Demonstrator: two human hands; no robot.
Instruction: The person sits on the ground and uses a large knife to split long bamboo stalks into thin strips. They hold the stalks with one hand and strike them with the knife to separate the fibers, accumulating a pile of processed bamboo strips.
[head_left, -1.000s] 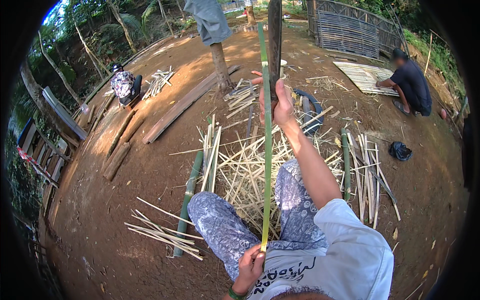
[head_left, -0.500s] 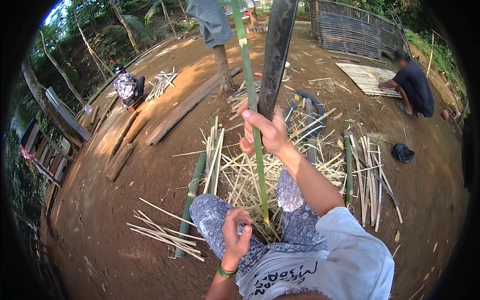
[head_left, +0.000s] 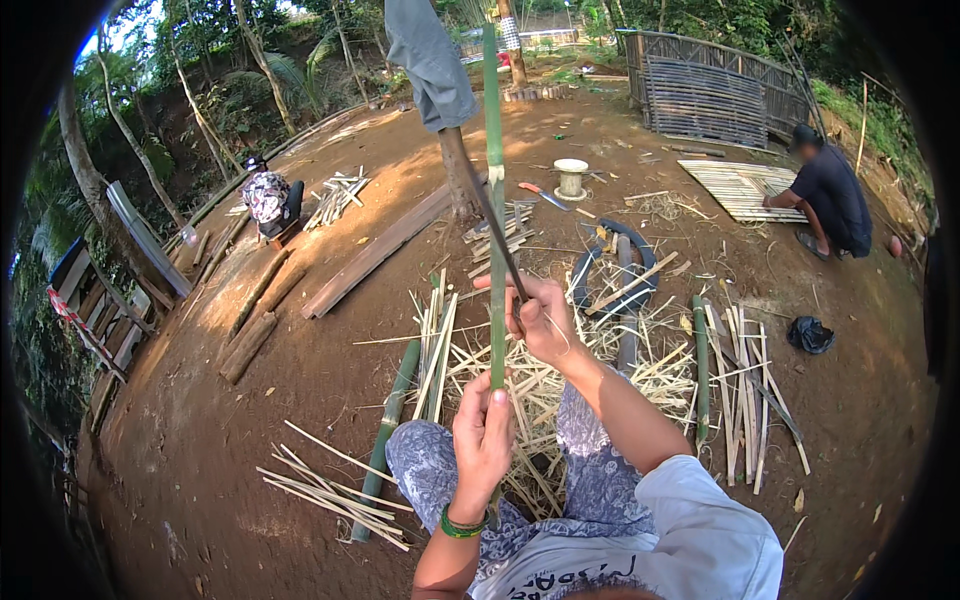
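Observation:
A long green bamboo strip (head_left: 494,120) stands upright in front of me. Near its lower part, my left hand (head_left: 482,435) is closed around it, thumb along the strip. My right hand (head_left: 545,320) grips a machete just beside the strip. Its dark blade (head_left: 490,215) shows nearly edge-on, slanting up and left across the strip; I cannot tell whether it touches. The right index finger points out toward the strip. Pale bamboo shavings (head_left: 530,385) are heaped on the ground between and beyond my knees.
Green bamboo poles (head_left: 392,410) (head_left: 701,360) flank the heap, with split strips (head_left: 740,400) at the right and more strips (head_left: 335,495) at the left. Ahead are a black tube ring (head_left: 640,293), a spool (head_left: 570,180) and a knife (head_left: 543,195). Two people crouch farther off.
My left hand has risen from beside my knee and closed on the bamboo strip. My right hand no longer holds the strip; the machete has turned from broadside to nearly edge-on, tilting left.

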